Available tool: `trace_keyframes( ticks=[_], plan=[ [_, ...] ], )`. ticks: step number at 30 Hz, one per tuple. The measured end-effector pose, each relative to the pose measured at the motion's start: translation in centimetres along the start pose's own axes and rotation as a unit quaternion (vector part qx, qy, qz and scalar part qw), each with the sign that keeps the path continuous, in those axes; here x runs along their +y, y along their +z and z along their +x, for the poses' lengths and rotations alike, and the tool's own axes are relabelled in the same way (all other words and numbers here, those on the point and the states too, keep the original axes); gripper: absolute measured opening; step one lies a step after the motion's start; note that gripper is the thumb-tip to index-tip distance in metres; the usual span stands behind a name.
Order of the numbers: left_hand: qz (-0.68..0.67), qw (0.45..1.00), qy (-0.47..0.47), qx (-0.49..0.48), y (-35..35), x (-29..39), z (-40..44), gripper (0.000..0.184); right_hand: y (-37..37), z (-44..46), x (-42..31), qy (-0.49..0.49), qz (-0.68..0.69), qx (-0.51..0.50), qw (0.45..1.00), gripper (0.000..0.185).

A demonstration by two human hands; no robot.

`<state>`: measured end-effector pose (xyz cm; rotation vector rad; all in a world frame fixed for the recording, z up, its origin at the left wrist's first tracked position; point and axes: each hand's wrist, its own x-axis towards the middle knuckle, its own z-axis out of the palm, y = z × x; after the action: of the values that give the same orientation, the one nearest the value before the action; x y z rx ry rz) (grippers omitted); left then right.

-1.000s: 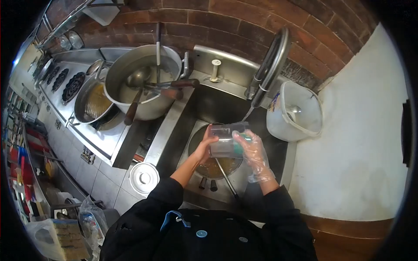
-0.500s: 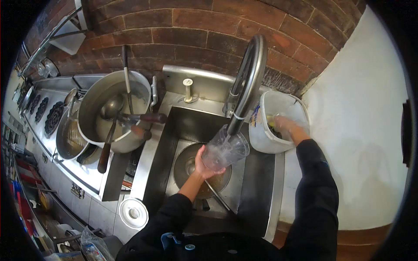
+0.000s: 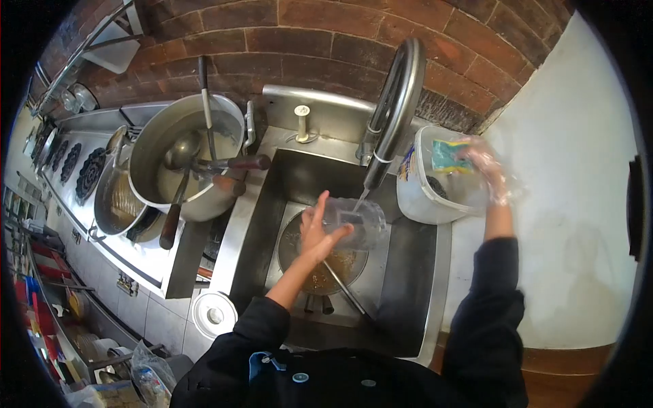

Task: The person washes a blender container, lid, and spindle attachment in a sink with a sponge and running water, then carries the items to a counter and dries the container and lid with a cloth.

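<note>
My left hand is wrapped round a clear plastic cup, which lies tilted on its side beneath the tap. A stream of water runs from the spout into or onto the cup. Over the mouth of a white plastic bucket, my right hand grips a green and yellow sponge. Wet, see-through suds or film cover that hand and wrist. Below the cup, a round pan with brownish water sits in the steel sink, a long metal handle slanting out of it.
Left of the sink stands a big pot holding ladles and dark-handled utensils, with a smaller pan beside it on the stove. A white round lid lies near the sink's left front corner. The white wall bounds the right side.
My right hand has come up out of the bucket with the sponge. The cup has tipped further onto its side, and my left hand's grip on it has shifted.
</note>
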<state>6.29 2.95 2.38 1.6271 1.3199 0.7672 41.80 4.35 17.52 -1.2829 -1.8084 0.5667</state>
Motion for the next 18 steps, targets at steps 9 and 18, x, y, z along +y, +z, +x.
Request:
trace_keyframes(
  ticks=[9, 18],
  plan=[
    [-0.403, 0.9, 0.061, -0.155, -2.7, -2.2, -0.7, 0.079, 20.1, -7.0, -3.2, 0.328, 0.51, -0.005, 0.795, 0.033],
    [-0.602, 0.772, -0.052, -0.196, -1.9, -2.4, -1.5, 0.071, 24.2, -6.4, -3.8, 0.048, 0.206, -0.292, 0.933, 0.034]
  ],
)
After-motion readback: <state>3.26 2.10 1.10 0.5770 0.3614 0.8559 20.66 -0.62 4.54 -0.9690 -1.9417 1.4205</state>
